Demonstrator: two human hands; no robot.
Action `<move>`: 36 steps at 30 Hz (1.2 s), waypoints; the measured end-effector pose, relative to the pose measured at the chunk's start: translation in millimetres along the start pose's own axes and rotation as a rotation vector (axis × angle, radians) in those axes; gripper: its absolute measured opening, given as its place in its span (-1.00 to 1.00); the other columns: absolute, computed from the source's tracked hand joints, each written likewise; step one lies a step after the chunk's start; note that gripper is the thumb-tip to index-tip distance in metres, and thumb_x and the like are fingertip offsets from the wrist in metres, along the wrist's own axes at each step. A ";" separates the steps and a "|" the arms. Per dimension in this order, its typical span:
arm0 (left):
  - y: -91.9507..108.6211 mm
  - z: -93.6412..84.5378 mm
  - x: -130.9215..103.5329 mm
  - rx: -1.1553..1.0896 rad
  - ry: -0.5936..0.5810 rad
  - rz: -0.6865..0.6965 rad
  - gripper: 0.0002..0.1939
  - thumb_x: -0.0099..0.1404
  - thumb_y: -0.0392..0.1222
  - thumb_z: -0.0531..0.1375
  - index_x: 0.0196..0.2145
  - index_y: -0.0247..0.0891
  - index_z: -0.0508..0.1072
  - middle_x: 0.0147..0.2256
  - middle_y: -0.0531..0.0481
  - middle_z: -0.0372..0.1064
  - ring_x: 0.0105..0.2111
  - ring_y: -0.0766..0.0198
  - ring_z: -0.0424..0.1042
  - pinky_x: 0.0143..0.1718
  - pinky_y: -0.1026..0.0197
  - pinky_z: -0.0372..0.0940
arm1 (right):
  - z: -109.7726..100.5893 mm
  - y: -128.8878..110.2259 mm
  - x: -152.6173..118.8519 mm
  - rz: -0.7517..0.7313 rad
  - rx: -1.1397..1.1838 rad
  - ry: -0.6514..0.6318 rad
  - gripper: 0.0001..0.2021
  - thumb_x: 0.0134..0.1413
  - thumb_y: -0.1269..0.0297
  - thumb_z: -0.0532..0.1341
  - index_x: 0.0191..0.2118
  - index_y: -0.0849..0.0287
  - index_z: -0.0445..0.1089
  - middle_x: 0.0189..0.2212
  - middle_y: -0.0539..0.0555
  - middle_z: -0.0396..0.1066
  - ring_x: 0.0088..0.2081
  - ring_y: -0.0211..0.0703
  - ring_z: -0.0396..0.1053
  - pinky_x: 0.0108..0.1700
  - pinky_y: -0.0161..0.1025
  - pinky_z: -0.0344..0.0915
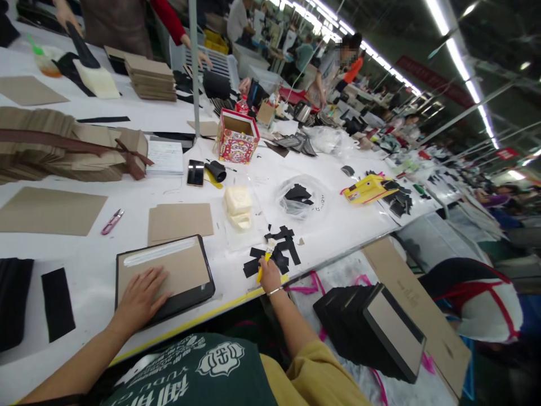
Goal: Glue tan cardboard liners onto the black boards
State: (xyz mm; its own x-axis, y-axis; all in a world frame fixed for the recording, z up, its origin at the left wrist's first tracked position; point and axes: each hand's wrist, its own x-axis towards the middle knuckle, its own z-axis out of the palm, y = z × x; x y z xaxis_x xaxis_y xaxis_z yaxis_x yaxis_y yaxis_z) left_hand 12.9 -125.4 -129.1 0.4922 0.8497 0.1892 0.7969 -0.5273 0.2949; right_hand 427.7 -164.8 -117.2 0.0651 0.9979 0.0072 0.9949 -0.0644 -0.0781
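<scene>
A tan board with a black border (186, 265) lies on the white table, a whitish strip of wet-looking coating along its far edge. My left hand (143, 296) rests flat on it, fingers spread. To the right, my right hand (269, 276) is closed round a yellow-handled brush (265, 264), its pale bristles over a scatter of black strips (291, 248). Beyond the brush, a cream-coloured block (238, 206) sits on a clear sheet. Plain tan boards (181, 221) lie just behind the black-bordered one.
Pink snips (112, 221), a phone (195, 172) and a red patterned box (238, 138) lie farther back. Tied tan boards (67, 149) are at the left. Black panels (367, 327) stand at the lower right, near a person's cap (477, 299). Other people work across the table.
</scene>
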 end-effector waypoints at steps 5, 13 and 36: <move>-6.8 8.3 -2.3 0.024 -0.008 0.024 -0.44 0.18 0.10 -0.01 0.04 -0.28 0.24 0.13 -0.22 0.11 0.14 -0.01 0.03 0.13 -0.08 -0.10 | 6.9 37.3 14.5 0.320 -0.064 0.111 -0.76 0.09 0.27 0.09 -0.13 0.25 0.22 -0.29 0.16 0.31 -0.21 -0.10 0.23 -0.15 -0.23 0.12; -2.5 6.7 -1.7 0.048 -0.036 -0.005 -0.45 0.16 0.09 -0.01 0.03 -0.27 0.25 0.11 -0.22 0.14 0.13 -0.01 0.07 0.12 -0.08 -0.07 | 6.5 63.2 26.9 0.421 -0.080 -0.057 -0.72 -0.05 0.54 0.11 -0.14 0.24 0.23 -0.43 0.09 0.35 -0.35 -0.18 0.30 -0.32 -0.32 0.09; 95.9 -95.2 78.2 -2.043 -0.245 -0.902 -0.63 0.04 -0.05 0.27 -0.24 -0.30 0.34 -0.42 -0.01 0.33 -0.55 0.45 0.35 -0.73 0.52 0.02 | -174.5 -148.2 45.6 -0.361 1.251 -0.517 -0.76 -0.03 0.30 0.19 -0.28 0.10 0.07 -0.42 -0.08 0.16 -0.52 -0.41 0.10 -0.49 -0.43 0.09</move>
State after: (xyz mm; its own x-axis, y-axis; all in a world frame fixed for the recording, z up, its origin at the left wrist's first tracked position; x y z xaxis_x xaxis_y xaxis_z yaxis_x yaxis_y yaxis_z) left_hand 94.4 -110.1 3.1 0.4702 0.6944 -0.5446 -0.4731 0.7193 0.5087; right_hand 296.8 -111.9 68.7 -0.4842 0.8660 -0.1252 0.2055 -0.0265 -0.9783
